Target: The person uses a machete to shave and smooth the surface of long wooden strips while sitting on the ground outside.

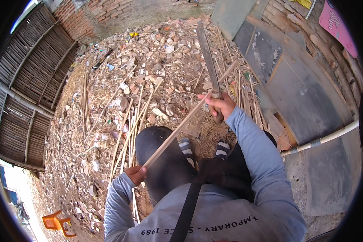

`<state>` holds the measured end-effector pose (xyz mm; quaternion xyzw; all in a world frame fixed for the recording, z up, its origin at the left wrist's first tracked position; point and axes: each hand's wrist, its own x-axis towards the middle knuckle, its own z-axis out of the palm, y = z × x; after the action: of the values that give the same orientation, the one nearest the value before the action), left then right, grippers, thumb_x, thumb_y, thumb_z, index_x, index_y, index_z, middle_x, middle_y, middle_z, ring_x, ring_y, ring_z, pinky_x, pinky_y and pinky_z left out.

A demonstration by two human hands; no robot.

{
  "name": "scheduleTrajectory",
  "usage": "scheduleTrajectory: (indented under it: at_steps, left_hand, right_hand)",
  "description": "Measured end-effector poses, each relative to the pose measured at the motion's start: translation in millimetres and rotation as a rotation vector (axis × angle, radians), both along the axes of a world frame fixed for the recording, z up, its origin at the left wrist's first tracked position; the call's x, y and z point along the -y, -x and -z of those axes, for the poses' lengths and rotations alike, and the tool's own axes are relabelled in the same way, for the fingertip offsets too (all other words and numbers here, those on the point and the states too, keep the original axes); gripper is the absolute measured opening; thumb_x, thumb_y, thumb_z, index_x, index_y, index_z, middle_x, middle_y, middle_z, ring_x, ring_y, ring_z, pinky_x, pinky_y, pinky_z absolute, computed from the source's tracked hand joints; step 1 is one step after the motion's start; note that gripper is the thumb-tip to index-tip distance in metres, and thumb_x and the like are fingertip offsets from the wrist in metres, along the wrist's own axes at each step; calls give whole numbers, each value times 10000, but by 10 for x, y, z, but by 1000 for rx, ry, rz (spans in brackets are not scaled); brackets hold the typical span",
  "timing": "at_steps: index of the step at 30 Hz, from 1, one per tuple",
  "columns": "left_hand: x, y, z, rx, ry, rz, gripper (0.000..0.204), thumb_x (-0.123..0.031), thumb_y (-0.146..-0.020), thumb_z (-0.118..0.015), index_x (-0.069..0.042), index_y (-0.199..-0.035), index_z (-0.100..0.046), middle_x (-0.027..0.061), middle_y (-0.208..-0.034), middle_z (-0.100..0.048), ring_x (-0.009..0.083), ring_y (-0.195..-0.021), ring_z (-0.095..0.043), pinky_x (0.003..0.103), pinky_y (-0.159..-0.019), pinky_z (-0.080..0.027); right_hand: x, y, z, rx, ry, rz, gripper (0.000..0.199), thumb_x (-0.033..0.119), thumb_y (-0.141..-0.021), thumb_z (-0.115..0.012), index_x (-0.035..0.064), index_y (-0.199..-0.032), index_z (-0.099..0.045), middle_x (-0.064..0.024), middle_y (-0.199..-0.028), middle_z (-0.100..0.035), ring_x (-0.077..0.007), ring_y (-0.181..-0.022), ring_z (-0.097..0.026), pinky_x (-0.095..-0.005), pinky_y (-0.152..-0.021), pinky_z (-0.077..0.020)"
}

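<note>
A long, pale strip of bamboo point(173, 135) slants across my lap from lower left to upper right. Its near end is pinched in my left hand point(137, 174), beside my left knee. My right hand point(222, 106) is wrapped round the wooden handle of a machete point(207, 54), whose dark, worn blade points away from me. Where the strip crosses the base of the blade, it also lies against the fingers of my right hand. Whether the edge bites into the strip, I cannot tell.
Cut bamboo strips point(127, 133) lie by my left leg, and more strips point(246, 94) lie at right. Rubble point(149, 60) covers the ground. Dark boards point(298, 80) rest on the right, a woven bamboo panel point(26, 88) stands left, and an orange plastic chair point(57, 223) sits lower left.
</note>
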<state>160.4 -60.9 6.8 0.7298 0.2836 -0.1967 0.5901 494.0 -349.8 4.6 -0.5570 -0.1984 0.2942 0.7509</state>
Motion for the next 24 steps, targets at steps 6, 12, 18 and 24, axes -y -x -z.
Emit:
scheduleTrajectory:
  at_steps: [6,12,18,24]
  left_hand:
    - [13,20,-25,-29,7,-14,474,-502,-912,-574,-37,-831,-608,-31,-596,-460,74,-504,-395,238,-458,-315]
    - [-55,207,27,90,-554,31,480,-422,-813,-699,22,-979,-620,178,-830,-689,260,-790,-687,350,-717,-544]
    - [11,824,-15,-18,-1055,192,550,-455,-707,-782,-18,-991,-607,181,-873,-678,348,-798,-672,417,-718,-547]
    - [-46,963,398,-6,-1184,93,250,-311,-807,-664,-74,-866,-616,215,-669,-622,412,-634,-624,489,-561,-491]
  right_hand:
    - [-26,41,130,-6,-23,56,209,208,-826,-713,35,-906,-625,-56,-791,-615,-109,-488,-516,-253,-452,-416]
    - [96,-66,159,20,4,236,207,208,-820,-718,37,-897,-631,-57,-763,-612,-109,-480,-519,-256,-436,-419]
    - [177,-137,64,63,61,317,200,191,-830,-701,28,-935,-653,-89,-856,-651,-102,-494,-518,-254,-452,-451]
    - [281,-263,80,81,29,311,183,197,-842,-691,48,-947,-670,-102,-941,-673,-92,-547,-526,-251,-453,-457]
